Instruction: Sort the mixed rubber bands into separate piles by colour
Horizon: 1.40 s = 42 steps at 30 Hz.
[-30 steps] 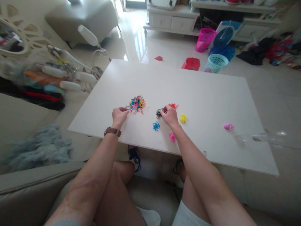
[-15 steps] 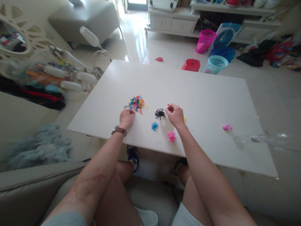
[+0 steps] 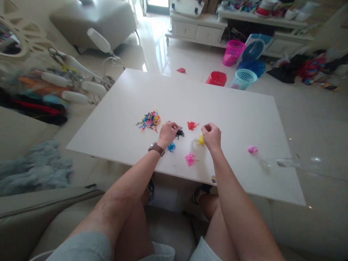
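My left hand [image 3: 167, 134], with a watch [image 3: 157, 148] on its wrist, reaches over the edge of a pile of black rubber bands [image 3: 179, 133]. Its thumb and fingers are pinched together; anything between them is too small to name. My right hand [image 3: 212, 137] is also closed in a pinch, just above the yellow rubber bands [image 3: 200, 140], partly covering them. What it holds, if anything, does not show. Around them lie red rubber bands [image 3: 191, 125], blue ones [image 3: 171, 146] and pink ones [image 3: 190, 159]. A mixed-colour pile [image 3: 150, 120] sits left of my left hand.
The white table [image 3: 114, 101] bears a purple object [image 3: 252, 150] and a clear, bottle-like item [image 3: 288, 162] on the right. A small sticker [image 3: 213, 179] is at its near edge. Beyond the table stand a red stool-like item [image 3: 217, 78] and a light-blue basket [image 3: 243, 79].
My left hand has moved right, from the mixed pile to the black rubber bands. My right hand has shifted right, away from the black and red piles to the yellow one. The view has shifted slightly.
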### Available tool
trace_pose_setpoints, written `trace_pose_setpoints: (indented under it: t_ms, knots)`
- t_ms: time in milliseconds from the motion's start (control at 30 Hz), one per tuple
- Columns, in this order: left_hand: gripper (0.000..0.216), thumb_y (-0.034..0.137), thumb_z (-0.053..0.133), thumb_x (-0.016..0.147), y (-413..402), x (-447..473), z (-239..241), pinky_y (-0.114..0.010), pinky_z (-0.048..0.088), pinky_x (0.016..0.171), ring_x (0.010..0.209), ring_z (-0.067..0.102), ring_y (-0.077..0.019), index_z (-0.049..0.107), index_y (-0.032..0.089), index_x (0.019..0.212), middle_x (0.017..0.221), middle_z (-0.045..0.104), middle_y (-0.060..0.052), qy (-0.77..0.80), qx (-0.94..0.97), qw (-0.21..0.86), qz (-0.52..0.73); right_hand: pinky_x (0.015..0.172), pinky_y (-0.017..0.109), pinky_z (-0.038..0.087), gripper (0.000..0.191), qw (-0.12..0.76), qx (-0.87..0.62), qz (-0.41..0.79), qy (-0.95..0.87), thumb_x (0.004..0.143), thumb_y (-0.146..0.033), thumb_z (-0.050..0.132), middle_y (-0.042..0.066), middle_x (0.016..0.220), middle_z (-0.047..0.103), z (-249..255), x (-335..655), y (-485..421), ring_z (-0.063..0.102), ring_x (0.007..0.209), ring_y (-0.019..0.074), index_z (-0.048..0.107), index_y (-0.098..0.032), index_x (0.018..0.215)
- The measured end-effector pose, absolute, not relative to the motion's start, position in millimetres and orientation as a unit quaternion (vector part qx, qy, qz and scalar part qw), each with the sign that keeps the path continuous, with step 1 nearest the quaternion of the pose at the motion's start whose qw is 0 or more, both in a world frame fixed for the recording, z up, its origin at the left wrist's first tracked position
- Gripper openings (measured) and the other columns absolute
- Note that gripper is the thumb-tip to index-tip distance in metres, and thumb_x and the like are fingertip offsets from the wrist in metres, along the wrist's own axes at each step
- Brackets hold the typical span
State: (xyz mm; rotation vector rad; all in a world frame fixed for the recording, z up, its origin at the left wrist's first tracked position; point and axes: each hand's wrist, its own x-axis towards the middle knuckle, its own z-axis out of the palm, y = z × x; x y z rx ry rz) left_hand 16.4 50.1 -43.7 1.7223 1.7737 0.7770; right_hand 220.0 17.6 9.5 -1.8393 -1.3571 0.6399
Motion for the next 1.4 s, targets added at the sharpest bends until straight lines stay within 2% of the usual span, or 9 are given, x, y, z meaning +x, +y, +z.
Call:
trace_pose_setpoints:
  t_ms: [167, 533, 667, 867, 933, 1000, 1133, 1233, 1400]
  knots:
    - [0.017, 0.024, 0.061, 0.088, 53.4, 72.7, -47.8, -0.032, 0.046, 0.081, 0.084, 0.062, -0.0206, 0.078, 0.020, 0.089, 0.095, 0.069, -0.010, 0.667, 0.630, 0.280, 0.281, 0.069, 0.030, 0.047, 0.011, 0.368, -0.717, 0.261, -0.531, 0.078, -0.030, 0.058, 0.005, 0.075, 0.070, 13.5, 234.8, 10.2, 0.061, 0.070, 0.0193, 0.062, -0.021, 0.073]
    - [0.026, 0.033, 0.056, 0.094, 61.6, 98.7, -50.2, -0.034, 0.046, 0.081, 0.091, 0.067, -0.0252, 0.080, 0.022, 0.097, 0.102, 0.071, -0.012, 0.698, 0.626, 0.233, 0.256, 0.066, 0.029, 0.046, 0.012, 0.369, -0.702, 0.294, -0.534, 0.078, -0.030, 0.058, 0.004, 0.073, 0.069, 23.3, 242.2, 4.2, 0.060, 0.069, 0.0186, 0.062, -0.021, 0.071]
    - [0.025, 0.030, 0.059, 0.091, 62.6, 84.8, -45.6, -0.036, 0.047, 0.086, 0.095, 0.067, -0.0259, 0.078, 0.022, 0.106, 0.104, 0.072, -0.011, 0.695, 0.625, 0.240, 0.264, 0.067, 0.029, 0.045, 0.012, 0.378, -0.695, 0.296, -0.535, 0.078, -0.030, 0.058, 0.003, 0.072, 0.068, 26.5, 241.3, 5.2, 0.060, 0.069, 0.0185, 0.062, -0.021, 0.071]
    - [0.024, 0.023, 0.060, 0.086, 66.2, 24.8, -41.4, -0.037, 0.049, 0.086, 0.096, 0.067, -0.0269, 0.075, 0.020, 0.104, 0.098, 0.074, -0.010, 0.742, 0.594, 0.206, 0.230, 0.065, 0.029, 0.044, 0.012, 0.375, -0.684, 0.311, -0.543, 0.077, -0.029, 0.058, 0.002, 0.069, 0.066, 24.0, 234.5, 5.0, 0.058, 0.067, 0.0180, 0.061, -0.021, 0.069]
    - [0.030, 0.019, 0.061, 0.083, 67.1, -3.0, -43.8, -0.038, 0.050, 0.090, 0.100, 0.067, -0.0280, 0.074, 0.017, 0.110, 0.104, 0.072, -0.012, 0.762, 0.587, 0.169, 0.217, 0.065, 0.029, 0.043, 0.012, 0.377, -0.678, 0.315, -0.546, 0.077, -0.029, 0.058, 0.001, 0.068, 0.065, 24.0, 231.4, 4.8, 0.057, 0.066, 0.0176, 0.060, -0.021, 0.068]
    - [0.035, 0.016, 0.059, 0.083, 66.9, -27.4, -47.9, -0.037, 0.048, 0.097, 0.107, 0.065, -0.0274, 0.074, 0.015, 0.115, 0.121, 0.067, -0.014, 0.754, 0.607, 0.135, 0.213, 0.065, 0.028, 0.042, 0.013, 0.379, -0.673, 0.313, -0.552, 0.077, -0.029, 0.057, 0.001, 0.066, 0.064, 24.3, 228.1, 5.0, 0.057, 0.066, 0.0171, 0.059, -0.021, 0.067]
    - [0.039, 0.023, 0.062, 0.085, 63.4, -52.5, -58.2, -0.035, 0.049, 0.100, 0.107, 0.064, -0.0265, 0.073, 0.017, 0.121, 0.122, 0.063, -0.012, 0.718, 0.657, 0.145, 0.181, 0.065, 0.028, 0.041, 0.014, 0.369, -0.668, 0.315, -0.564, 0.077, -0.028, 0.056, 0.000, 0.064, 0.062, 22.9, 222.3, 6.7, 0.055, 0.064, 0.0159, 0.059, -0.021, 0.066]
    - [0.033, 0.028, 0.064, 0.085, 61.8, -54.2, -65.7, -0.036, 0.052, 0.092, 0.099, 0.066, -0.0255, 0.077, 0.020, 0.114, 0.119, 0.063, -0.011, 0.719, 0.658, 0.158, 0.156, 0.065, 0.028, 0.041, 0.014, 0.364, -0.666, 0.311, -0.572, 0.077, -0.028, 0.056, 0.000, 0.064, 0.062, 19.4, 219.7, 8.4, 0.055, 0.063, 0.0157, 0.059, -0.021, 0.066]
    - [0.021, 0.023, 0.064, 0.083, 64.1, -52.1, -75.5, -0.035, 0.051, 0.087, 0.093, 0.065, -0.0246, 0.077, 0.020, 0.099, 0.112, 0.066, -0.011, 0.719, 0.655, 0.159, 0.170, 0.066, 0.028, 0.041, 0.013, 0.349, -0.667, 0.305, -0.583, 0.077, -0.028, 0.056, 0.000, 0.064, 0.062, 15.3, 218.8, 9.9, 0.055, 0.063, 0.0159, 0.059, -0.021, 0.066]
